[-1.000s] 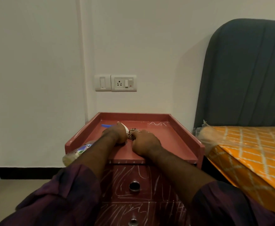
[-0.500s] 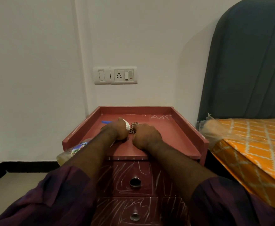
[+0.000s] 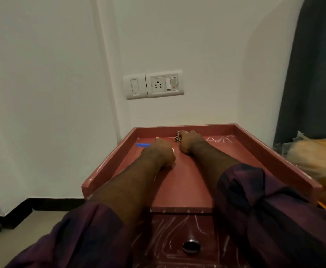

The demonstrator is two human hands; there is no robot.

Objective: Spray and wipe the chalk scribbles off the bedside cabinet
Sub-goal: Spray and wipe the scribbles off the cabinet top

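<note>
The red bedside cabinet (image 3: pixel 185 182) has a raised rim round its top. White chalk scribbles (image 3: pixel 219 139) mark the back right of the top, and more chalk lines (image 3: pixel 168 227) cover the drawer front. My left hand (image 3: pixel 159 153) rests on the top and grips the head of a spray bottle, whose blue nozzle (image 3: pixel 142 145) pokes out to the left; my forearm hides the bottle's body. My right hand (image 3: pixel 189 141) holds a checked cloth (image 3: pixel 177 138) pressed on the top near the back wall, just left of the scribbles.
A wall socket and switch plate (image 3: pixel 154 85) sits above the cabinet. A dark headboard (image 3: pixel 313 74) and an orange patterned mattress in plastic wrap (image 3: pixel 316 161) stand close on the right. Bare floor (image 3: pixel 22 229) lies to the left. A round drawer knob (image 3: pixel 191 246) is below.
My right hand has slid the cloth toward the back of the cabinet top, nearer the scribbles. My left hand with the bottle has moved back a little. The view has come closer.
</note>
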